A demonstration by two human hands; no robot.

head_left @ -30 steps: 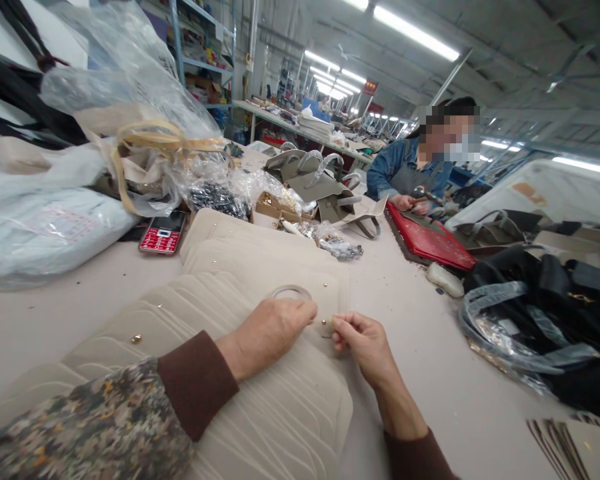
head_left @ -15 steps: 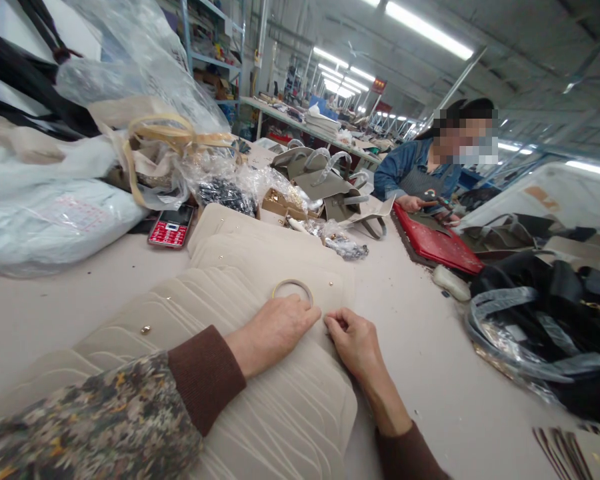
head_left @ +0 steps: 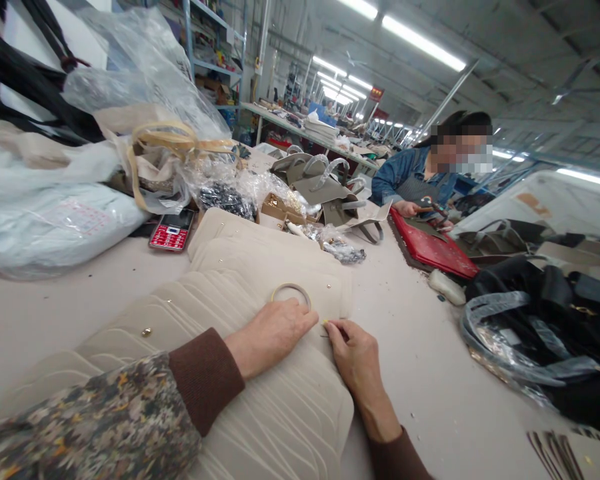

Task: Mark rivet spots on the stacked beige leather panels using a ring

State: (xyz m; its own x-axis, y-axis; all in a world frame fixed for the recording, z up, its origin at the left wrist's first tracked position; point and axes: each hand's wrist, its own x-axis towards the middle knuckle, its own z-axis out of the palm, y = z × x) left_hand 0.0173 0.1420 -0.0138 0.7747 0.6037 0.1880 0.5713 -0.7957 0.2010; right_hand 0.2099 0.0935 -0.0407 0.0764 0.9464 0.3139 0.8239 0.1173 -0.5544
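Note:
My left hand (head_left: 280, 330) is closed around the lower edge of a thin roll of yellowish tape (head_left: 291, 286), with the ring's upper part showing above my fingers. My right hand (head_left: 356, 350) is just to its right, thumb and forefinger pinched on a tiny yellow bit of tape (head_left: 325, 323). Both hands are over a fanned stack of beige panels (head_left: 220, 347) with rounded corners. Small metal studs (head_left: 147, 331) show on several panels. A short dark slit or mark lies on the panel by my right fingertips.
Left of the stack lie a red-keyed phone (head_left: 171, 232) and plastic-wrapped bundles (head_left: 55, 213). Behind it is an open box of metal fittings (head_left: 283, 205). On the right, black bags (head_left: 555, 320) with wrapped handles lie near a red pad (head_left: 433, 245), where a co-worker (head_left: 410, 173) holds a tool.
My right hand has lowered slightly from the left fingertips, and a yellow bit now shows in its pinch. My left hand stays almost in place on the tape roll.

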